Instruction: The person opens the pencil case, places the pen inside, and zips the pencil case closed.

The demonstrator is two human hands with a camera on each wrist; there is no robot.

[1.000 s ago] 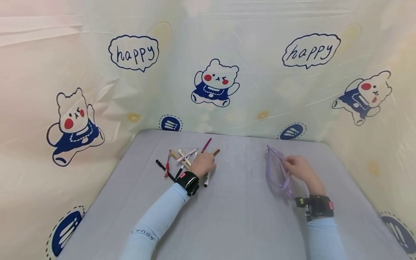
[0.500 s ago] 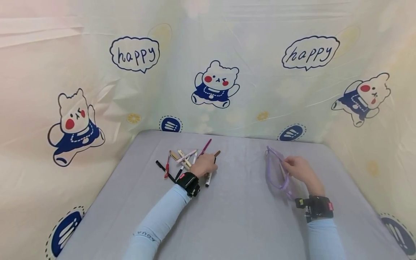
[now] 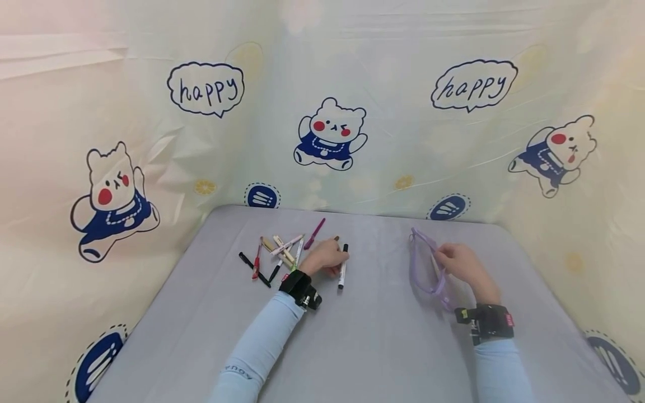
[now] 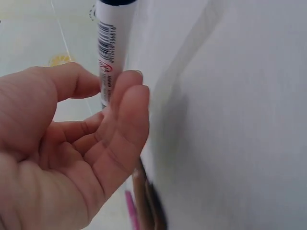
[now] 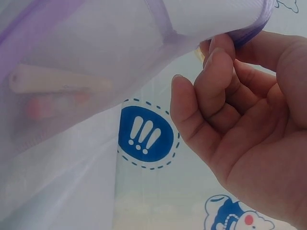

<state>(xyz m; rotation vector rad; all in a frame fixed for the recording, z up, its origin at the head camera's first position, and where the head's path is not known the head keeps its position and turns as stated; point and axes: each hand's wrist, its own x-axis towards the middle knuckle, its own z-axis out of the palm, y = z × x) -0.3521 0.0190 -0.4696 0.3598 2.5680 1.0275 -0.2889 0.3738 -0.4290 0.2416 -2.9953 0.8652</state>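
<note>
My left hand (image 3: pixel 325 257) pinches a white marker (image 3: pixel 342 275) with dark ends between thumb and fingers; the left wrist view shows a barcode on its barrel. To its left is a loose pile of pens, among them a black pen (image 3: pixel 254 268), a red pen (image 3: pixel 257 260) and a magenta pen (image 3: pixel 314 232). Over on the right, my right hand (image 3: pixel 466 268) pinches the rim of a sheer purple pouch (image 3: pixel 414 263), whose mouth is spread. Through its mesh in the right wrist view, a cream pen (image 5: pixel 53 81) and a reddish one (image 5: pixel 53 106) show blurred.
A grey cloth covers the table (image 3: pixel 383 347). A printed curtain (image 3: pixel 383 140) with bears and "happy" bubbles hangs behind the table and on both sides. A brown pen (image 3: pixel 336 239) is partly hidden behind my left hand.
My left hand has shifted slightly right and drawn the white marker away from the pile. The magenta pen is now more fully exposed. My right hand keeps hold of the pouch.
</note>
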